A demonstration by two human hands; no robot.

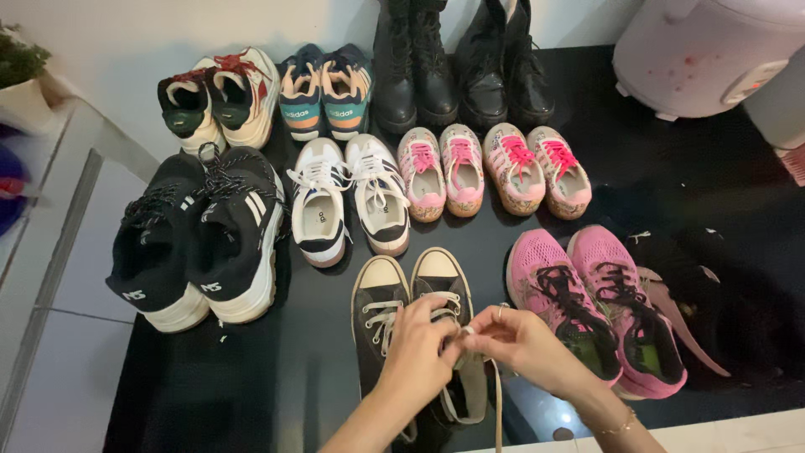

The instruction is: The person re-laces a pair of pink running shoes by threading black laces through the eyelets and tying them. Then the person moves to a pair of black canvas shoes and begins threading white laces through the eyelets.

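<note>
A pair of black canvas sneakers with white toe caps stands on a black mat in front of me. My left hand and my right hand meet over the right sneaker of the pair. Both pinch its pale laces, fingers closed on them. A loose lace end hangs down below my hands. The left sneaker of the pair lies untouched beside my left hand, its laces loose.
Rows of shoes fill the mat: black chunky sneakers, white sneakers, two small pink pairs, pink running shoes, black boots, more sneakers at the back. A white appliance stands top right. Pale tiled floor lies left.
</note>
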